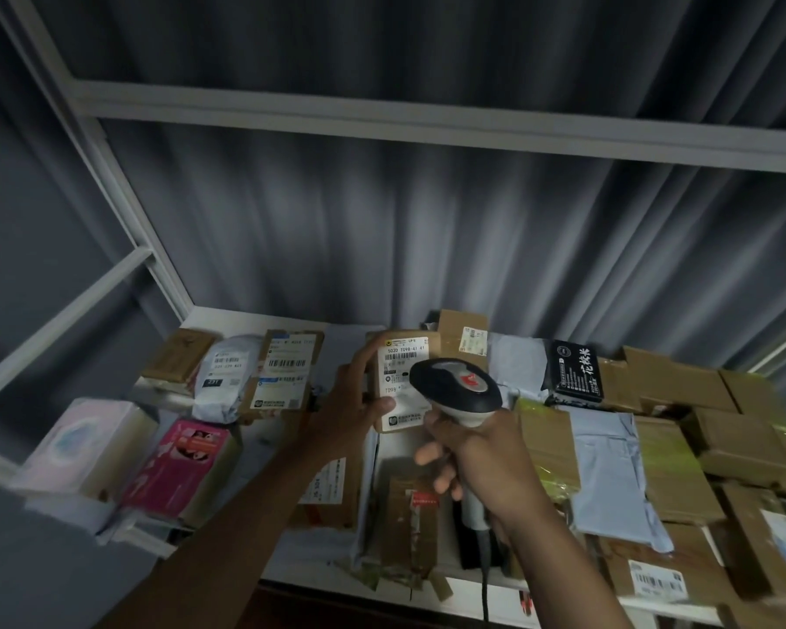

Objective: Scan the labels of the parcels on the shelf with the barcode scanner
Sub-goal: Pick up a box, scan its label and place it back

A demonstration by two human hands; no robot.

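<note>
My left hand [352, 404] grips a small brown parcel [402, 351] and holds it tilted up above the shelf, its white label facing me. My right hand [482, 460] grips the handle of a black and white barcode scanner [457, 385]. The scanner's head sits right in front of the label's lower right part and hides it. The scanner's cable hangs down toward the shelf's front edge. Several other labelled parcels lie on the white shelf [228, 317].
At the left lie a grey bag parcel [221, 379], a labelled brown box [287, 370], a pink box [182, 465] and a pale box [80, 442]. Brown cartons [681, 388], grey bags and a black packet [575, 372] crowd the right. A grey curtain hangs behind; a white shelf beam [382, 120] runs overhead.
</note>
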